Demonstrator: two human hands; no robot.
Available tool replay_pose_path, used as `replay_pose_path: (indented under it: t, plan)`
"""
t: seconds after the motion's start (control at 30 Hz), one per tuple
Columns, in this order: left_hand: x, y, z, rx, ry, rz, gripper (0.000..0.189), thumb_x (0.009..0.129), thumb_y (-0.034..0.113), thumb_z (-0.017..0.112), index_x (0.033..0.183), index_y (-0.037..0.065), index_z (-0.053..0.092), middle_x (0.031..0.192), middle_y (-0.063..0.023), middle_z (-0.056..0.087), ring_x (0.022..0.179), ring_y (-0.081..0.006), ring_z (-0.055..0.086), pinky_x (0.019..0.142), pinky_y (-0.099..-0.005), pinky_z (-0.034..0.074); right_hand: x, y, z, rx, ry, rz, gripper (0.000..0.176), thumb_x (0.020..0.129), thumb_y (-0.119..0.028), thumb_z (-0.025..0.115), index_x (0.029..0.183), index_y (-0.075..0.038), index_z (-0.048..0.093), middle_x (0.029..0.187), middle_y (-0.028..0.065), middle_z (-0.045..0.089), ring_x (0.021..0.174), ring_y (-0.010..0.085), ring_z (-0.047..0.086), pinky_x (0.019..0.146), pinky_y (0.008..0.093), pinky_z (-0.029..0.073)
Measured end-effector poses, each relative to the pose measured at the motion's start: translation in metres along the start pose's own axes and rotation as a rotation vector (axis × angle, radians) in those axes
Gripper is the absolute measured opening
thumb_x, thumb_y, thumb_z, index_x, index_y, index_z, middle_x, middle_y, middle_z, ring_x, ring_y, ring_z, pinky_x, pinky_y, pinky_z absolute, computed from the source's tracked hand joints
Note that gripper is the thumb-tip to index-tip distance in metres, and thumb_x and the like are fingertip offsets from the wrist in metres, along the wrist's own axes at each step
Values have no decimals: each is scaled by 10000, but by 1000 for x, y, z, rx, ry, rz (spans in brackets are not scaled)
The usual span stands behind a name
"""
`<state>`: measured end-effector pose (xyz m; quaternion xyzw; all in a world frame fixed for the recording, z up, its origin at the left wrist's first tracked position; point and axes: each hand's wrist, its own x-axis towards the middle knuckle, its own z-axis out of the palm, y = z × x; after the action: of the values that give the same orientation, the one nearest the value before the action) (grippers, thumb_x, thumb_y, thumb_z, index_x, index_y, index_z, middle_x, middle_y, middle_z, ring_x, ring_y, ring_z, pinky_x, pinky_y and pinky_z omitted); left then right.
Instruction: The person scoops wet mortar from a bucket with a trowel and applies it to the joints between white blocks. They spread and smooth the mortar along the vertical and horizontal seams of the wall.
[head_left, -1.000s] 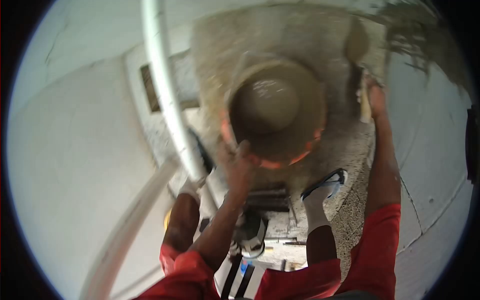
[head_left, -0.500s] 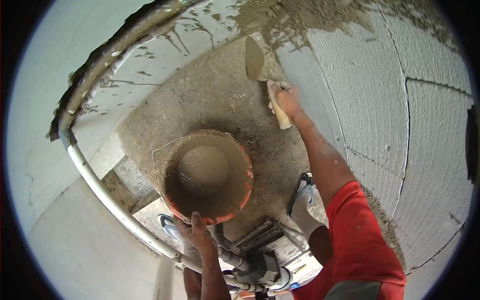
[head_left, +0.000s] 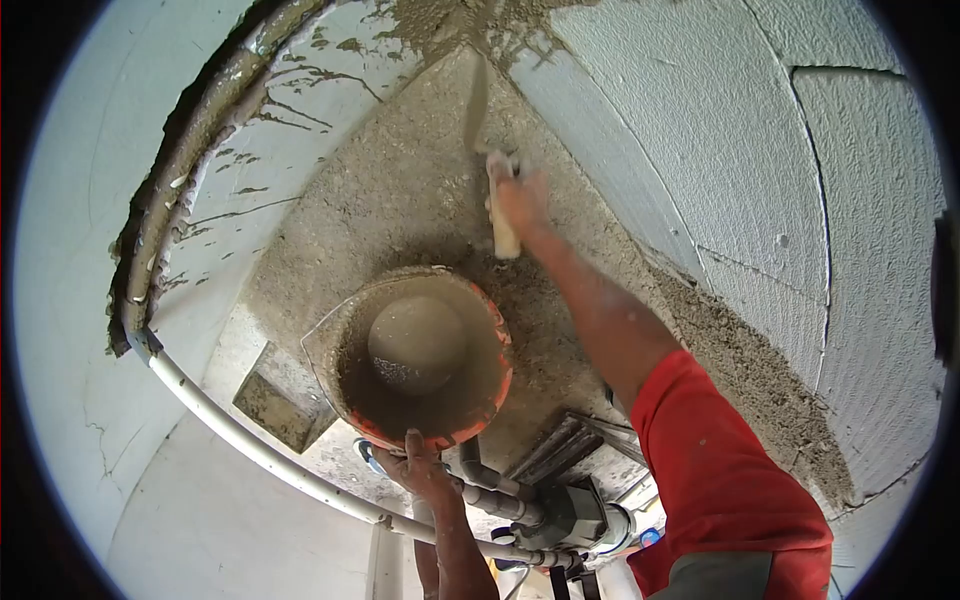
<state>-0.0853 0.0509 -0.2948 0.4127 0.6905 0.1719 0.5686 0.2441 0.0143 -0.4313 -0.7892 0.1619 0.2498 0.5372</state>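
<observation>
My right hand (head_left: 522,200) is closed around the pale handle of a trowel (head_left: 476,108). The mortar-coloured blade points away from me toward the corner between two walls and appears almost edge-on. Below it, my left hand (head_left: 418,468) grips the near rim of an orange bucket (head_left: 503,388), thumb over the edge and fingers underneath. The bucket tilts so that its inside faces me. Grey mortar (head_left: 415,340) coats its inner wall, with a smooth, wet, pale round area inside. The wire handle hangs down the bucket's left side.
Wet mortar (head_left: 440,22) is smeared in the far corner. White textured panels (head_left: 690,130) form the right wall. A white pipe (head_left: 250,440) curves along the left. Behind the bucket's near side are a dark pump-like unit (head_left: 570,518) and grey pipes. Sandy debris (head_left: 760,370) lies along the right wall's foot.
My right hand and the trowel have shifted left, and the blade has turned from broadside to nearly edge-on. The view has swung slightly. My left hand still holds the bucket rim.
</observation>
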Motion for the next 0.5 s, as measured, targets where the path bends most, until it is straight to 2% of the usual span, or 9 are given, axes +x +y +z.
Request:
replay_pose_path:
  t: [0.03, 0.1, 0.17, 0.23, 0.3, 0.4, 0.43, 0.5]
  plan:
    - [1, 1, 1, 1, 16, -10, 576, 848, 37, 557, 1368, 25, 311, 1221, -177, 466, 1023, -272, 568, 798, -411, 564, -14, 6, 1, -31, 15, -12, 340, 906, -333, 599, 818, -5, 583, 633, 129, 617, 494, 236, 616, 499, 377, 494]
    - [-4, 12, 5, 24, -6, -65, 651, 850, 69, 586, 1398, -32, 250, 1246, -195, 448, 1082, -287, 523, 880, -399, 500, -38, 22, 0, -102, 43, -34, 348, 901, -348, 599, 831, -7, 586, 651, 144, 614, 517, 255, 621, 523, 382, 499]
    - [1, 12, 6, 27, -35, -51, 682, 853, 69, 590, 1412, -56, 220, 1265, -207, 434, 1112, -296, 501, 921, -401, 471, -26, 26, 6, -147, -9, -242, 348, 902, -353, 593, 861, -7, 598, 681, 155, 618, 542, 264, 631, 532, 379, 500]
    - [3, 0, -5, 39, -70, 2, 661, 857, 39, 568, 1412, -49, 219, 1275, -214, 423, 1113, -297, 503, 924, -417, 478, -7, 28, 9, -185, -116, -210, 355, 902, -359, 592, 885, -4, 608, 715, 160, 627, 556, 264, 636, 553, 384, 503]
    - [-3, 7, 3, 33, -28, -32, 648, 856, 26, 565, 1405, -47, 228, 1278, -219, 417, 1113, -298, 505, 926, -421, 478, 17, -2, 10, -214, -275, 38, 369, 901, -367, 595, 904, 1, 619, 752, 159, 639, 559, 258, 636, 586, 397, 509]
    - [-4, 11, 9, 37, -12, -51, 651, 856, 24, 570, 1405, -47, 229, 1286, -225, 411, 1123, -299, 500, 931, -417, 472, 21, 14, -23, 19, -113, 25, 392, 897, -376, 598, 899, 15, 629, 772, 175, 649, 547, 262, 627, 661, 419, 508]
    - [-4, 13, 7, 50, -12, -56, 655, 855, 27, 574, 1406, -47, 227, 1289, -227, 410, 1129, -300, 497, 934, -414, 469, 17, 15, -31, -42, -115, 45, 397, 897, -380, 598, 930, 16, 616, 794, 180, 649, 585, 272, 632, 692, 428, 506]
    - [1, 5, 2, 61, -3, -15, 629, 855, 27, 558, 1403, -11, 252, 1264, -201, 437, 1062, -282, 546, 838, -400, 535, 3, 15, -40, -160, -118, 74, 417, 896, -387, 597, 992, 18, 591, 837, 188, 647, 661, 290, 643, 755, 447, 502]
